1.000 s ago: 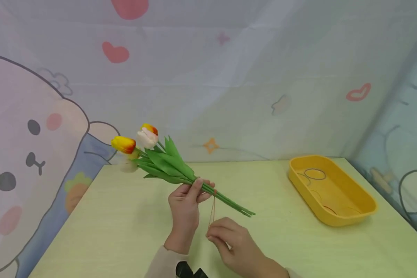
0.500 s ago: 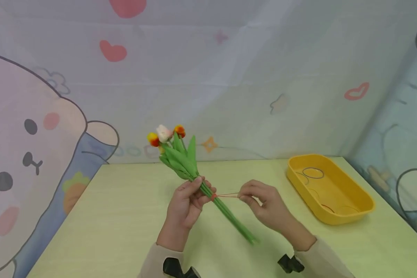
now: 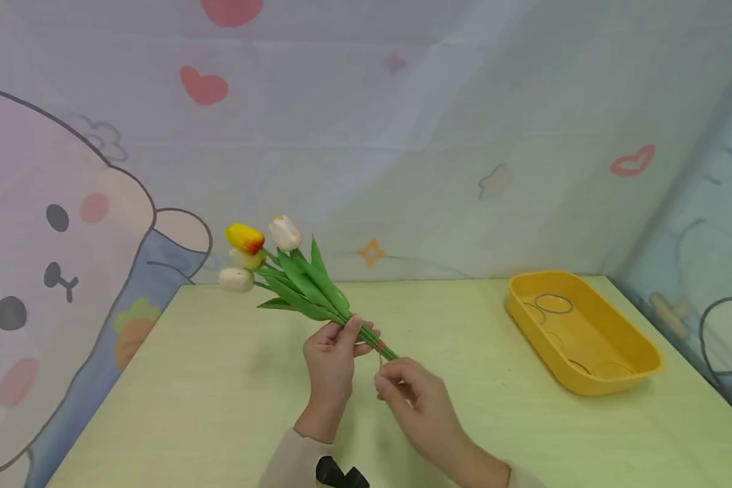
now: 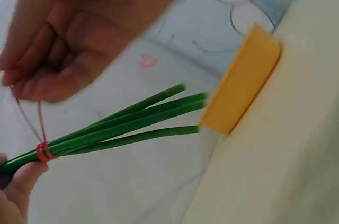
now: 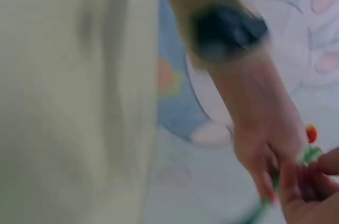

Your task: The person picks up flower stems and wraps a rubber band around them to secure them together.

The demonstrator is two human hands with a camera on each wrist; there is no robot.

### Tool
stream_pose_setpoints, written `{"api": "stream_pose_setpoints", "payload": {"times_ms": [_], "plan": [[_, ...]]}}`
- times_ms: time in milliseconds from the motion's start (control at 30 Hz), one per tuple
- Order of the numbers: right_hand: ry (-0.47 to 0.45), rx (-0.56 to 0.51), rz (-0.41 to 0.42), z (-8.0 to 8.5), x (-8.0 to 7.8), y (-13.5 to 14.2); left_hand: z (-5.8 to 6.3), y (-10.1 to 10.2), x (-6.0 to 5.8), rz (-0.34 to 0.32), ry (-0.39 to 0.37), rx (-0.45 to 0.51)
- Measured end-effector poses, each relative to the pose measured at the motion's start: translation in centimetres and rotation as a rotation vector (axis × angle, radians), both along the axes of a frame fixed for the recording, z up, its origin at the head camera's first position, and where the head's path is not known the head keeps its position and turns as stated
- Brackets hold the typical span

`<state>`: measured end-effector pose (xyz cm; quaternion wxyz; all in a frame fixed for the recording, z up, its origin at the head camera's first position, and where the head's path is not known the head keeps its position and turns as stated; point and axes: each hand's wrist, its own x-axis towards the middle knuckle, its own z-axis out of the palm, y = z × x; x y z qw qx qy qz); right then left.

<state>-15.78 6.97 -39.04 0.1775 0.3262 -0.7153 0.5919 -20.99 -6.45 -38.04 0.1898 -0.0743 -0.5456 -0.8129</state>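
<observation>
From here I see the left hand (image 3: 329, 362) gripping the stems (image 4: 106, 127); just beside it, the right hand (image 3: 423, 407) pinches the band (image 4: 43, 151) coiled round them; binding seems in hand, next calling for a taut turn

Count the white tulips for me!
2 in the head view: a higher white tulip, and a lower white tulip farther left. More may be hidden behind the others.

The tray (image 3: 594, 332) looks smooth plastic, the backdrop (image 3: 366, 149) creased matt cloth, the band (image 4: 43, 151) rubbery.
</observation>
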Motion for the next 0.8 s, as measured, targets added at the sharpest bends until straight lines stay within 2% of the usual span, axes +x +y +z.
{"api": "stream_pose_setpoints", "payload": {"times_ms": [67, 133, 200, 300, 333, 433, 500, 567, 700, 800], "plan": [[0.026, 0.114, -0.009, 1.6, -0.7, 1.5, 0.1, -0.2, 0.1, -0.006, 0.041, -0.110], [0.089, 0.217, -0.019, 2.8, -1.3, 2.9, 0.4, -0.4, 0.2, -0.057, 0.037, -0.164], [0.166, 0.282, -0.018, 3.6, -1.6, 4.1, 0.9, -0.6, 0.3, -0.129, 0.010, -0.177], [0.282, 0.332, -0.024, 4.2, -1.5, 5.7, 1.6, -1.1, 0.4, -0.229, -0.051, -0.112], [0.295, 0.338, -0.016, 4.3, -1.4, 6.0, 1.8, -1.3, 0.5, -0.265, -0.074, -0.076], [0.298, 0.362, 0.005, 4.4, -0.9, 6.8, 2.1, -1.8, 0.6, -0.376, -0.140, 0.012], [0.273, 0.386, 0.011, 4.3, -0.4, 7.1, 2.1, -2.0, 0.6, -0.429, -0.176, 0.038], [0.220, 0.409, 0.005, 4.1, 0.1, 7.3, 2.2, -2.0, 0.6, -0.437, -0.197, 0.053], [0.106, 0.440, 0.015, 3.9, 1.3, 7.4, 2.1, -2.0, 0.3, -0.365, -0.238, 0.103], [0.054, 0.443, 0.071, 4.0, 1.9, 7.1, 2.0, -2.2, 0.0, -0.335, -0.267, 0.141]]}}
